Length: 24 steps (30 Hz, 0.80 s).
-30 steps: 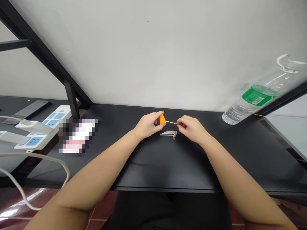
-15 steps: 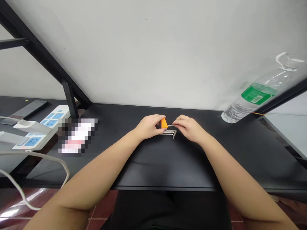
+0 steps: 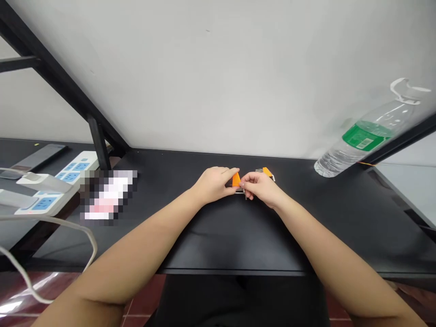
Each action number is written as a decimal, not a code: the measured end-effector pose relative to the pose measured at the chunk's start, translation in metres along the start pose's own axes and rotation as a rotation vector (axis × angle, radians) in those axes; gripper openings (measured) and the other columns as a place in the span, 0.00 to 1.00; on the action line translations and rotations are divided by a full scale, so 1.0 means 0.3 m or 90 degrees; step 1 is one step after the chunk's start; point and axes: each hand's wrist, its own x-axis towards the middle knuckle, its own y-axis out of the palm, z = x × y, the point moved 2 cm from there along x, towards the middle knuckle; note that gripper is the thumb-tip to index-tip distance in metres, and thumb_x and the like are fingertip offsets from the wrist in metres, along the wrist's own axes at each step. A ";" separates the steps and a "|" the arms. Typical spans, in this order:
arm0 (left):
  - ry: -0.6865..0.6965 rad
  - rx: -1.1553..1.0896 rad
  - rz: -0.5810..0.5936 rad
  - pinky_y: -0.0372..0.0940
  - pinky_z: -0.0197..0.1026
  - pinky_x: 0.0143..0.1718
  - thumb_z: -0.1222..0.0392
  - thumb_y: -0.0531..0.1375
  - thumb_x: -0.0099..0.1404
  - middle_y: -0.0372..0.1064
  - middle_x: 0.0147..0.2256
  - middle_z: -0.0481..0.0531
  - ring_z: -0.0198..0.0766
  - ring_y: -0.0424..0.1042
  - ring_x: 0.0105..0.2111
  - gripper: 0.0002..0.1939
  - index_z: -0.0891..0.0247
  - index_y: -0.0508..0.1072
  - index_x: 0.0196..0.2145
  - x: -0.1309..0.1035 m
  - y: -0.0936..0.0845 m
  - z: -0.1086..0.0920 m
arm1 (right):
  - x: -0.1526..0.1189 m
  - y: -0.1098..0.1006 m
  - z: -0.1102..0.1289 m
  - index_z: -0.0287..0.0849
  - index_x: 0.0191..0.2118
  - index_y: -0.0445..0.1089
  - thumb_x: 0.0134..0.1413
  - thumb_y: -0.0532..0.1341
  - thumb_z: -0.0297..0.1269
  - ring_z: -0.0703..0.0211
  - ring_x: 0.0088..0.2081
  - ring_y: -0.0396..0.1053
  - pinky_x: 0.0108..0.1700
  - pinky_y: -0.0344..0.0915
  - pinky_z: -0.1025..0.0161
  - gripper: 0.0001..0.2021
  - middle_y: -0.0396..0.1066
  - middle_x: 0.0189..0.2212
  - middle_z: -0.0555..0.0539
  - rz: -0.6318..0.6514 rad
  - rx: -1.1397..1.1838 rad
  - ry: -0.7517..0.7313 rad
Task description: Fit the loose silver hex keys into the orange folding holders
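My left hand (image 3: 215, 185) pinches a small orange hex key holder (image 3: 236, 180) between thumb and fingers, just above the black table. At the holder's right edge, my right hand (image 3: 261, 187) is closed, thumb against fingertips. The hex key in that pinch is mostly covered by the fingers. Several bent metal hex keys (image 3: 240, 192) lie on the table under the hands, partly hidden. Behind my right hand rests a second orange holder (image 3: 267, 172) with thin metal keys sticking out of it.
A tall clear water bottle (image 3: 366, 135) with a green label stands at the back right by the wall. To the left are a blurred-out flat object (image 3: 111, 193), a white power strip (image 3: 73, 175) with plugs and cables, and a dark phone (image 3: 36, 160) beyond the black frame.
My right hand has moved left, up against the orange holder, closing the gap where the metal rod showed. The second orange holder behind it has come into sight.
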 end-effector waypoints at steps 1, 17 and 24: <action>0.001 0.013 0.006 0.69 0.44 0.39 0.49 0.65 0.67 0.79 0.39 0.54 0.44 0.78 0.37 0.26 0.64 0.71 0.59 0.001 0.001 -0.004 | 0.000 -0.001 0.001 0.42 0.31 0.71 0.54 0.68 0.40 0.66 0.21 0.65 0.27 0.65 0.65 0.09 0.70 0.19 0.53 -0.002 -0.004 0.005; -0.320 -0.134 0.074 0.67 0.40 0.37 0.60 0.62 0.61 0.77 0.33 0.46 0.41 0.76 0.34 0.26 0.57 0.72 0.57 -0.003 -0.023 0.043 | -0.059 0.014 0.031 0.41 0.36 0.72 0.63 0.60 0.33 0.59 0.33 0.70 0.35 0.60 0.62 0.05 0.72 0.39 0.44 0.015 -0.813 -0.251; -0.286 -0.122 0.063 0.65 0.40 0.35 0.59 0.62 0.62 0.75 0.34 0.47 0.40 0.74 0.34 0.20 0.55 0.74 0.53 -0.004 -0.013 0.061 | -0.061 0.058 0.021 0.42 0.33 0.68 0.57 0.59 0.25 0.61 0.29 0.67 0.30 0.55 0.62 0.05 0.71 0.37 0.46 0.035 -0.839 -0.214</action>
